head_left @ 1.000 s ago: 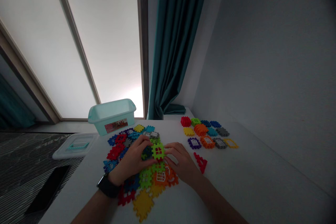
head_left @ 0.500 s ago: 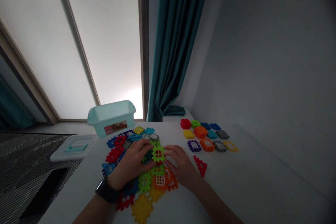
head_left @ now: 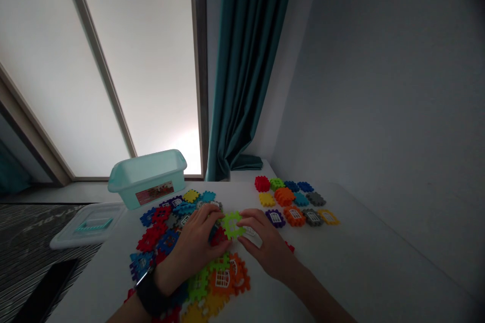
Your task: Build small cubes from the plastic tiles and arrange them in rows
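Between my two hands is a lime-green interlocking plastic tile (head_left: 232, 225) with toothed edges, slightly blurred. My left hand (head_left: 195, 245), with a dark watch on the wrist, pinches its left side between thumb and fingers. At its right side are the thumb and fingertips of my right hand (head_left: 265, 245), also closed on it. Beneath and around my left hand spreads a pile of similar tiles, among them a red tile (head_left: 151, 237), an orange window tile (head_left: 223, 280), a green tile (head_left: 197, 285) and a yellow tile (head_left: 191, 311). My left forearm hides part of this pile.
Sorted tiles sit in rows at the right, including an orange stack (head_left: 284, 197) and a purple window tile (head_left: 275, 218). A mint bin (head_left: 151, 174) stands back left, its clear lid (head_left: 89, 224) beside it. A dark phone-like slab (head_left: 47, 290) lies lower left.
The view has shifted, so the table sits slightly lower and further left. The green tile is still between my hands but appears turned. My right hand now covers most of the red triangular piece.
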{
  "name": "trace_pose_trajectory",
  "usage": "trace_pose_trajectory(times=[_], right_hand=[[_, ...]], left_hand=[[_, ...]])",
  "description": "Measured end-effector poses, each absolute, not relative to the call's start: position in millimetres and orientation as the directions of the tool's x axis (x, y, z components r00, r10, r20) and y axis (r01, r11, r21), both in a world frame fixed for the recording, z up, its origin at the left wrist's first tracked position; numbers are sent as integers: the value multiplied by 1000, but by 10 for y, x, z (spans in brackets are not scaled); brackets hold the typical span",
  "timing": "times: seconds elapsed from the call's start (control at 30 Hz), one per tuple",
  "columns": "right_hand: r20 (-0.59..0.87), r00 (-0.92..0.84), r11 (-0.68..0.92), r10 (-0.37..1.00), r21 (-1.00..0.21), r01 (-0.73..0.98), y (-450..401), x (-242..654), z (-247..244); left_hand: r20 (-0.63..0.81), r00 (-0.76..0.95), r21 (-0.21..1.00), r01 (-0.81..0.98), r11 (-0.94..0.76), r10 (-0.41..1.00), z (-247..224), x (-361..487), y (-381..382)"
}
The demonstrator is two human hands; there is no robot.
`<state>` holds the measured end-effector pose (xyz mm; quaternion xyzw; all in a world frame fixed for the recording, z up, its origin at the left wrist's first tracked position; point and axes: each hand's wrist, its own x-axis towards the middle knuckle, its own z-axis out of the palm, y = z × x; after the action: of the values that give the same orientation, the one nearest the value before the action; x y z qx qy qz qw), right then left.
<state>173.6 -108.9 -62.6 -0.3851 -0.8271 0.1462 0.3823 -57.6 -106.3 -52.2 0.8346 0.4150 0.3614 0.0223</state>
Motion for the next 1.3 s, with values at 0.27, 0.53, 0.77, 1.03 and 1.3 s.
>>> trace_pose_trajectory(times=[0.27, 0.53, 0.77, 1.03, 1.3], right_hand=[[472, -393, 613, 789, -564, 553, -906, 2292, -434], [538, -369, 639, 758, -495, 589, -586, 2813, -401], [547, -280, 570, 789, -484, 664, -125, 3265, -506], [496, -215, 492, 841, -539, 684, 511, 3628, -647], [449, -258, 490, 855, -543, 682, 918, 3769, -766]], left_hand=[[530, 460, 364, 635, -681, 712, -343, -124, -813], [542, 496, 327, 620, -713, 679, -324, 457, -391], [423, 475, 404, 663, -630, 772, -439, 739, -81], [191, 510, 243, 803, -544, 838, -607, 639, -22], [90, 553, 254, 791, -556, 828, -713, 566, -18]])
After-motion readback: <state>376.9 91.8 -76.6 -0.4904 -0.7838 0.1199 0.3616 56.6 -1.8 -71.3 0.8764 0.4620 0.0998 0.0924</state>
